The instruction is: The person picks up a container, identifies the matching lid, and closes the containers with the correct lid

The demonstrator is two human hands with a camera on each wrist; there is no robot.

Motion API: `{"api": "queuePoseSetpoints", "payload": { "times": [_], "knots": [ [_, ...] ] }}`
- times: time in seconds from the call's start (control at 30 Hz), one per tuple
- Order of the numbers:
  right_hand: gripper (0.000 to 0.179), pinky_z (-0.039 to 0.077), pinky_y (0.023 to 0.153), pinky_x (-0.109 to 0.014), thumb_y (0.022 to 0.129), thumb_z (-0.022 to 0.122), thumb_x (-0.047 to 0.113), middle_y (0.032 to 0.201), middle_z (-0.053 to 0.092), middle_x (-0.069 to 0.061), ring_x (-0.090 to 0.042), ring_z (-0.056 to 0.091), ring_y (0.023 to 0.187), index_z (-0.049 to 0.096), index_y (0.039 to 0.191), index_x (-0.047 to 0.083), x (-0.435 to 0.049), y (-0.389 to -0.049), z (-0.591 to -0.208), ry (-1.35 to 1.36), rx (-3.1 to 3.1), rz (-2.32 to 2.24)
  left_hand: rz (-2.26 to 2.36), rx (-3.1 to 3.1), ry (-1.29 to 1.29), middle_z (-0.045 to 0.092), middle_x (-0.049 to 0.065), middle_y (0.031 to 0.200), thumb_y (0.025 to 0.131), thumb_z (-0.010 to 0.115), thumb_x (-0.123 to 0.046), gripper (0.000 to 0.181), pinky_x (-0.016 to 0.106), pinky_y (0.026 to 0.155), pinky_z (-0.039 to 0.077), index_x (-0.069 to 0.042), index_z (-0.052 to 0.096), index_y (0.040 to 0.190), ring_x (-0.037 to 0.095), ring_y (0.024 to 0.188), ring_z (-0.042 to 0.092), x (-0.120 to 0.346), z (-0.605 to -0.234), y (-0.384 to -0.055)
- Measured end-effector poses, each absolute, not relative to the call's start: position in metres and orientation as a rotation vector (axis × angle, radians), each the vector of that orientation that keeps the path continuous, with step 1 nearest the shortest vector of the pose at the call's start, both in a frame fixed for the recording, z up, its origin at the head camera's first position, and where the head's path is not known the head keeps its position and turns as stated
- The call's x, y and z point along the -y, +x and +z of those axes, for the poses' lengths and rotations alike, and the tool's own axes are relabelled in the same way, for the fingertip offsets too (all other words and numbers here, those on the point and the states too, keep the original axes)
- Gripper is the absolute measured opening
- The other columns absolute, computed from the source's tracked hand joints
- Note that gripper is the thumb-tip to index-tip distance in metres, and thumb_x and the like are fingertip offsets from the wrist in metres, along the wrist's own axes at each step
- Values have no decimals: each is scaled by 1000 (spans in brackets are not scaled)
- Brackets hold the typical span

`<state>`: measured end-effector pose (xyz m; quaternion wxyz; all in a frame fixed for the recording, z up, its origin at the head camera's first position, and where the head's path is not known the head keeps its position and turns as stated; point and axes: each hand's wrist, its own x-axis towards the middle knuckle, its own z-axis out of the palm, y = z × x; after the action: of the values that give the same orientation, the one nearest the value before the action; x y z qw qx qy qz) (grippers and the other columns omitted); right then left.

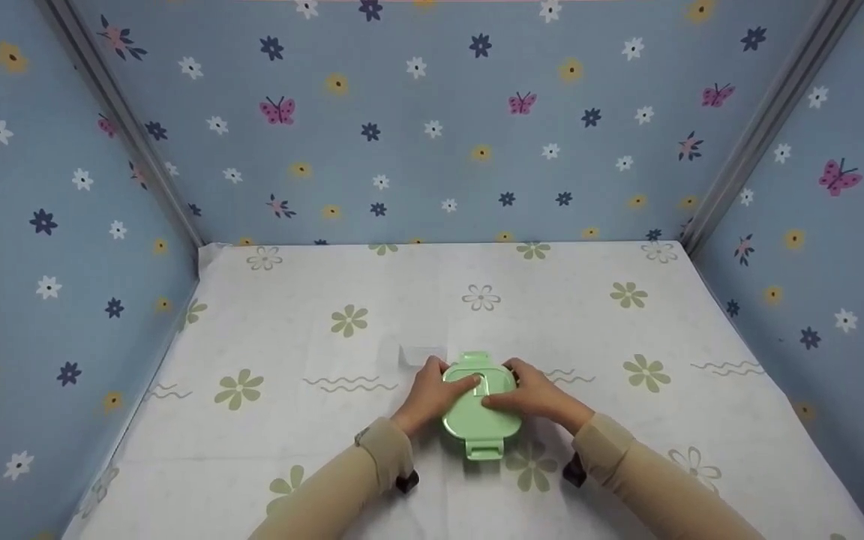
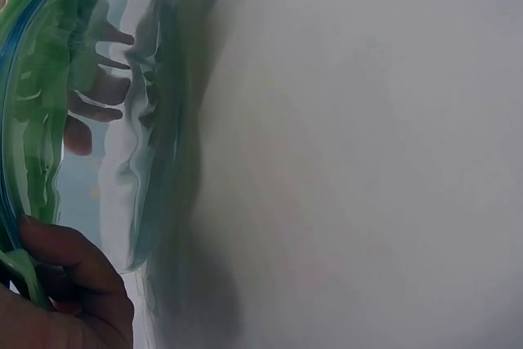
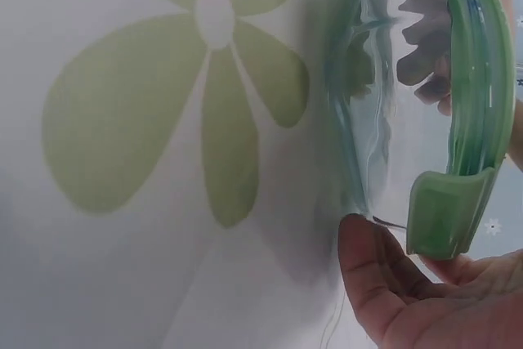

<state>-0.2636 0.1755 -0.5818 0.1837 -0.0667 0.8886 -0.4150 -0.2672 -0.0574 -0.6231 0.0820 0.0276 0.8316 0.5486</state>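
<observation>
A clear food container with a light green lid (image 1: 481, 412) sits on the cloth in the head view, a lid flap sticking out at its far and near ends. My left hand (image 1: 432, 397) grips its left side, the thumb lying on the lid. From the right, my right hand (image 1: 541, 394) holds it too, thumb across the lid's top. The left wrist view shows the see-through wall (image 2: 122, 145) and left fingers (image 2: 78, 259) curled at the lid's edge. In the right wrist view, a green flap (image 3: 445, 212) hangs down over the wall, right fingertips close below it.
A white cloth (image 1: 267, 427) with green flowers covers the table. Behind the left hand lies a small pale, see-through piece (image 1: 418, 355). Blue flowered walls (image 1: 432, 97) close off the back and both sides, with grey posts (image 1: 762, 120) in the corners.
</observation>
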Motion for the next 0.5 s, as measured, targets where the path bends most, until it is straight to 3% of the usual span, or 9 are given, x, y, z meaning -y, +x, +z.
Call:
{"api": "queuePoseSetpoints", "payload": {
  "times": [0.23,0.5],
  "knots": [
    [67,57,106,-48,86,98,30,130,72,-16,-26,67,115,65,135,0,-168,-269,-583,-127,-2475,-1235,1614,-2526,104,66,3,105,91,84,-70,67,25,80,52,-13,56,109,15,92,63,58,-662,-287],
    [62,54,114,-50,86,97,24,132,72,-15,-27,65,121,65,134,3,-167,-273,-587,-133,-2419,-1276,1607,-2498,57,68,5,109,91,88,-61,62,27,84,53,-11,57,111,15,94,62,58,-651,-282]
  ]
}}
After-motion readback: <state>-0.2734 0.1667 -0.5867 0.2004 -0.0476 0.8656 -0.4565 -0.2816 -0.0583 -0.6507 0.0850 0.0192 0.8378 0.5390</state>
